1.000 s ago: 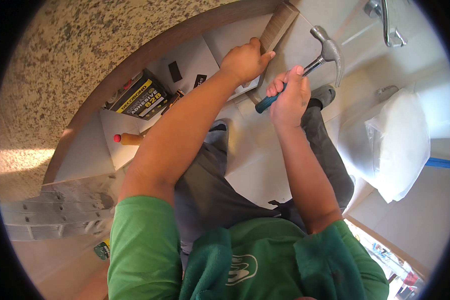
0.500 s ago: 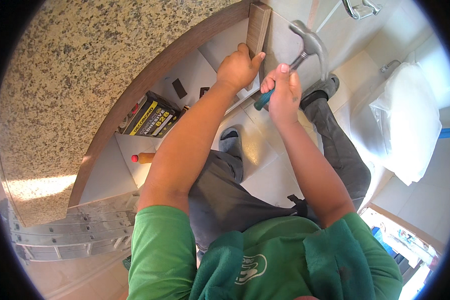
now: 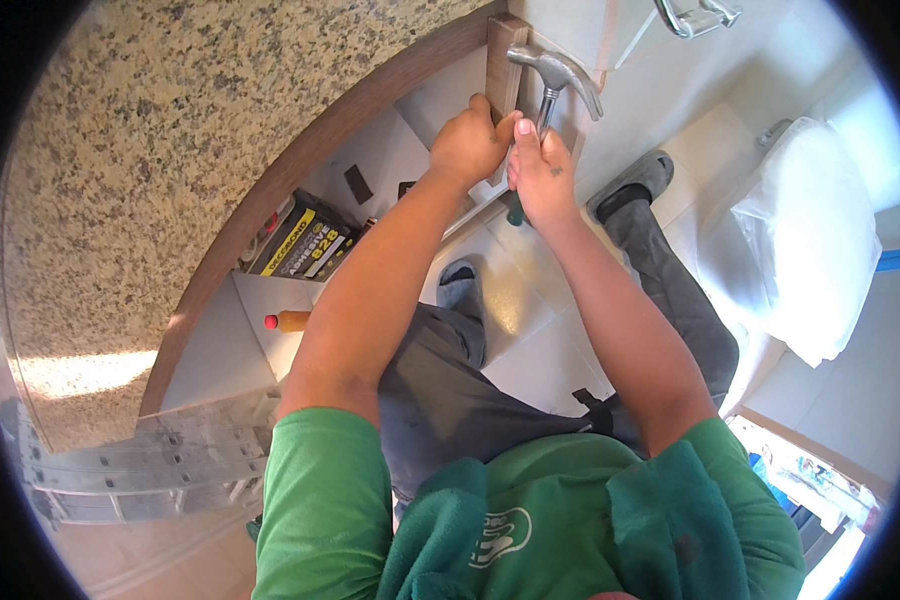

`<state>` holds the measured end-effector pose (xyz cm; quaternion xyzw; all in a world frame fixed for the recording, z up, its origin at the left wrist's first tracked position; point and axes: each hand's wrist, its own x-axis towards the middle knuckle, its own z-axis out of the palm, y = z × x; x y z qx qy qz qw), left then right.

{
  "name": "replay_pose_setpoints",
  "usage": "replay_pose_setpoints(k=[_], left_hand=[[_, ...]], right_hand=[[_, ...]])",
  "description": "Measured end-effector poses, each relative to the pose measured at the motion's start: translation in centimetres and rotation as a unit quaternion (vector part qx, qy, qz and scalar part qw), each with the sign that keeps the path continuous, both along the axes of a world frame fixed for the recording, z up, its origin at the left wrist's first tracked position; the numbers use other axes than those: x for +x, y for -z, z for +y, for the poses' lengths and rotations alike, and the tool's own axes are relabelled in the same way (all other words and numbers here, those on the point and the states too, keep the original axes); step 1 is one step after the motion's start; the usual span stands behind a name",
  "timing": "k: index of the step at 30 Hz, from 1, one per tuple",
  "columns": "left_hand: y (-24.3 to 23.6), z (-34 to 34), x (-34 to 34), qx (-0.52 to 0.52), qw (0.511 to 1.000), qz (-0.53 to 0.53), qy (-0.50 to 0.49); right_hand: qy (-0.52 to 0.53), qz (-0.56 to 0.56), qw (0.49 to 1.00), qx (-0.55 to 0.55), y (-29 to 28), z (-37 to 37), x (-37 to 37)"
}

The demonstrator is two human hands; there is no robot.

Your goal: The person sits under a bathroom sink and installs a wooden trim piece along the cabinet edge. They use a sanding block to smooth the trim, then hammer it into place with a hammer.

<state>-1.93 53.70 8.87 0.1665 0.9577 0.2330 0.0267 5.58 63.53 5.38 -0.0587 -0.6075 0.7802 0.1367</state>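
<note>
My right hand (image 3: pixel 546 182) is closed round the handle of a claw hammer (image 3: pixel 552 72), its metal head raised above the fist. The hammer's striking face is at the upper part of an upright brown wooden strip (image 3: pixel 504 68); whether they touch I cannot tell. Lower on that strip, my left hand (image 3: pixel 470 145) grips its edge, fingers partly hidden behind it. The strip stands at the end of a curved wooden edging (image 3: pixel 310 140) beneath a speckled stone countertop (image 3: pixel 190 120).
Below the countertop, a black and yellow box (image 3: pixel 305 240) and an orange bottle with a red cap (image 3: pixel 288 320) lie near my left forearm. A white plastic bag (image 3: pixel 810 240) is at the right. A ladder (image 3: pixel 140 470) lies at lower left; a metal fixture (image 3: pixel 698 18) is at top right.
My right hand has swung the hammer left and up, bringing its head to the wooden strip. My left hand stays on the strip, almost unmoved.
</note>
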Motion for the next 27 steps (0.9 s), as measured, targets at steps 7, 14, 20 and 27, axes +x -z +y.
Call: replay_pose_setpoints(k=[7,14,20,27], left_hand=[[2.1,-2.2,-0.3,0.017,0.999,0.023,0.024],[2.6,-7.2,0.8,-0.019,0.997,0.007,0.076],[2.4,-8.3,1.9,-0.069,0.993,-0.037,0.087],[2.2,-8.6,1.8,-0.052,0.994,-0.009,0.094]], right_hand=[[-0.029,-0.079,0.991,0.107,3.0,3.7,7.1],[-0.120,-0.301,0.938,0.121,9.5,7.4,19.4],[-0.110,-0.318,0.913,0.230,17.2,8.1,22.3],[-0.141,-0.336,0.881,0.301,19.3,8.1,21.6]])
